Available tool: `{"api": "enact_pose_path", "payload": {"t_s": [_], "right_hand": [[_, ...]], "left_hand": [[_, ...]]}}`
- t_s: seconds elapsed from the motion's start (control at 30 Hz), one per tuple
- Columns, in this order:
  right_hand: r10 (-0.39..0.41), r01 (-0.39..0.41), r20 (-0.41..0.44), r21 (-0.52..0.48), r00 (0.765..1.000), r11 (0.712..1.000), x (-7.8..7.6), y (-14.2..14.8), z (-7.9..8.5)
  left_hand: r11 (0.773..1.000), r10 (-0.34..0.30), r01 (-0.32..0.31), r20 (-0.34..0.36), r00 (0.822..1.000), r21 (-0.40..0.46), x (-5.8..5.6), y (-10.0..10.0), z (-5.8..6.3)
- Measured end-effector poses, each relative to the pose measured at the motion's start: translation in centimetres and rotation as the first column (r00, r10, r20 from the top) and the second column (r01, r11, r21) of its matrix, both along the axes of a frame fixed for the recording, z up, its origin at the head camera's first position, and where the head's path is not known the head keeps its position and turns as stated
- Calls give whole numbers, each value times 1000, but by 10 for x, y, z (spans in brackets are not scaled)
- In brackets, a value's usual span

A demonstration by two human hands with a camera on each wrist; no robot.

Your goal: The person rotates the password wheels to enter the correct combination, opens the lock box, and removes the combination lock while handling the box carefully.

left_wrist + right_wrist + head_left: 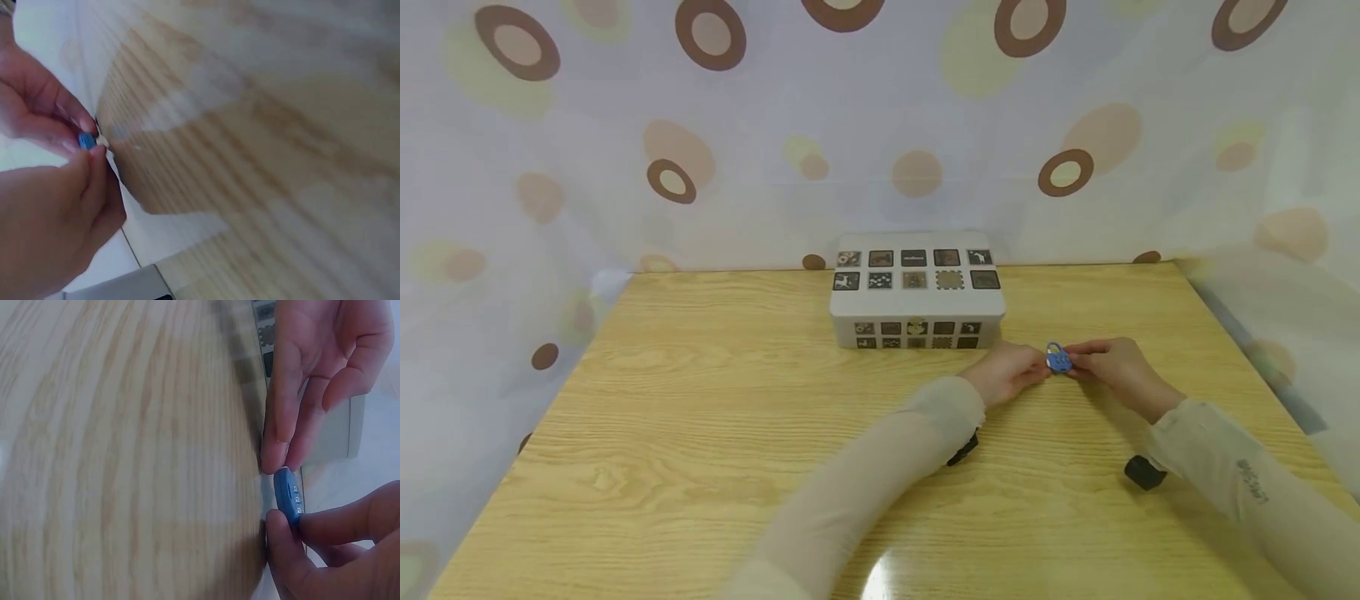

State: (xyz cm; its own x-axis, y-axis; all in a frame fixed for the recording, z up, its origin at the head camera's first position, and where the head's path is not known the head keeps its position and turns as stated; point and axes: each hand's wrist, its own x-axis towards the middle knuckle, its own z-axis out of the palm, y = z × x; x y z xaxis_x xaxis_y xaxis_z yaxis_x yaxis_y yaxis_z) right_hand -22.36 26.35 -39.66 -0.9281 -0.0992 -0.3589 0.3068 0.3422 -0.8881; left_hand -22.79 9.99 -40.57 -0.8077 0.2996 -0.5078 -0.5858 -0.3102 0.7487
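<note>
A small blue combination padlock (1059, 361) is held between the two hands, just right of a white box, with its looped shackle up in the head view. My right hand (1120, 371) pinches the padlock's side between thumb and fingers. From the other side my left hand (1006, 371) holds its opposite edge with the fingertips. In the right wrist view the padlock (287, 495) shows a row of number dials. A little whitish piece (102, 141) sits beside the blue body at the left fingertips in the left wrist view.
The white box (917, 304), printed with small square pictures, stands at the table's back edge with a gold-coloured clasp (917, 327) on its front. Below the wrists hang black devices (1145, 472). A patterned curtain (917, 108) rises behind the wooden table (700, 417).
</note>
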Motion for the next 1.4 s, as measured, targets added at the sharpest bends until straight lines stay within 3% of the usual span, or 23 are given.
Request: {"api": "enact_pose_path", "payload": {"t_s": [0.3, 0.6, 0.97, 1.4], "right_hand": [[34, -30, -34, 123, 999, 992, -2, 4, -1], [36, -18, -79, 226, 996, 974, -4, 2, -2], [43, -17, -112, 229, 993, 973, -3, 3, -8], [58, -30, -113, 239, 992, 971, -1, 4, -7]], "left_hand": [[999, -6, 4, 42, 999, 40, -7, 6, -5], [997, -62, 60, 40, 997, 46, -10, 6, 0], [991, -128, 126, 55, 990, 40, -11, 3, 3], [993, -104, 101, 71, 992, 55, -10, 4, 2]]}}
